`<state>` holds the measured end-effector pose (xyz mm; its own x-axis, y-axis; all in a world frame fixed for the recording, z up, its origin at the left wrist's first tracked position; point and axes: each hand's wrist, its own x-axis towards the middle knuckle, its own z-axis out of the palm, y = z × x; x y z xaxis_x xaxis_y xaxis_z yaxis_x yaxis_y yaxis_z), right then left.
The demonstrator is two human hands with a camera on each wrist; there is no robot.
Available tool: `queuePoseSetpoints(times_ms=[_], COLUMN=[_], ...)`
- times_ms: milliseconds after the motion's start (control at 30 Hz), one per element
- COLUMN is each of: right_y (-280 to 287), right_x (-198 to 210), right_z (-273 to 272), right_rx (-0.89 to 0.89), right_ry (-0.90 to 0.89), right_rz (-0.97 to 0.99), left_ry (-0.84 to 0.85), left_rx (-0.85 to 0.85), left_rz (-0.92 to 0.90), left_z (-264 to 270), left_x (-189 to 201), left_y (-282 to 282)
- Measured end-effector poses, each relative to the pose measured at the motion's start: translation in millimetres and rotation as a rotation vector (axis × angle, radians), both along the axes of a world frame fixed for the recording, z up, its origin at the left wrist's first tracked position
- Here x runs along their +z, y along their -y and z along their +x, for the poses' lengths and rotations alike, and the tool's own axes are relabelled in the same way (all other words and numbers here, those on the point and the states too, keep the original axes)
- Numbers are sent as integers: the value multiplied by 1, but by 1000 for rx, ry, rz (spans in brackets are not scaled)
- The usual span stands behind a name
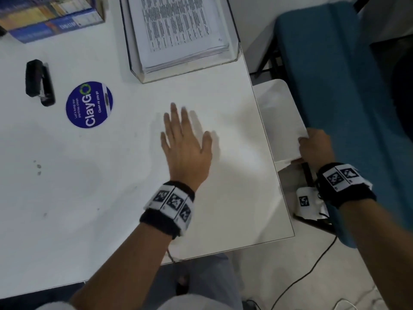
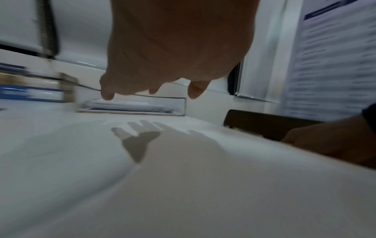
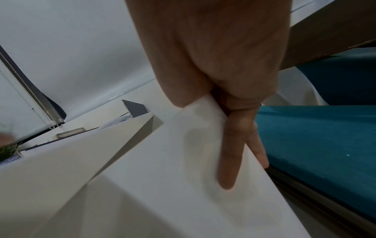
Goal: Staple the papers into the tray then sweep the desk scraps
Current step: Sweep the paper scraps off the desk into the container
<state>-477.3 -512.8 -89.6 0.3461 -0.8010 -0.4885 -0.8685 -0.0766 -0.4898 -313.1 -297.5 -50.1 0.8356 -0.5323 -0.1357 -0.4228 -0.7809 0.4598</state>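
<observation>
A clear tray [image 1: 233, 49] at the back of the white desk holds a stack of printed papers [image 1: 178, 30]; the left wrist view shows the tray [image 2: 179, 104] ahead of the fingers. A black stapler [image 1: 39, 82] lies at the far left. My left hand [image 1: 185, 139] hovers flat just over the desk, fingers spread and straight, holding nothing. My right hand [image 1: 312, 148] holds a blank white sheet [image 1: 279, 117] just off the desk's right edge, thumb on top and fingers [image 3: 230, 161] beneath the sheet [image 3: 162, 177]. A few small scraps [image 1: 38, 167] lie at the desk's left.
A round blue "ClayGo" sticker [image 1: 89, 104] sits beside the stapler. A box of books [image 1: 47, 16] stands at the back left. A teal chair [image 1: 339, 97] is close to the desk's right side. Cables [image 1: 312, 267] trail on the floor below.
</observation>
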Motion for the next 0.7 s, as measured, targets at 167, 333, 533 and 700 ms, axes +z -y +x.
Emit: queuePoseSetpoints(times_ms=[167,333,533,700], right_y=[2,6,10,7], right_x=[-3,-11,-12,-7], right_z=[-2,-5,-14,-19], right_rx=[-28,-20,-34,-36], right_ry=[40,37,50,52], right_rz=[1,-48,-9,3], left_ry=[-104,-141,-76,-75], left_rx=[196,54,-268,-535], left_rz=[291,356,321,342], left_z=[-12,-56,-82,-78], left_x=[-23,-34,-33,-26], left_y=[-89,-24,89,141])
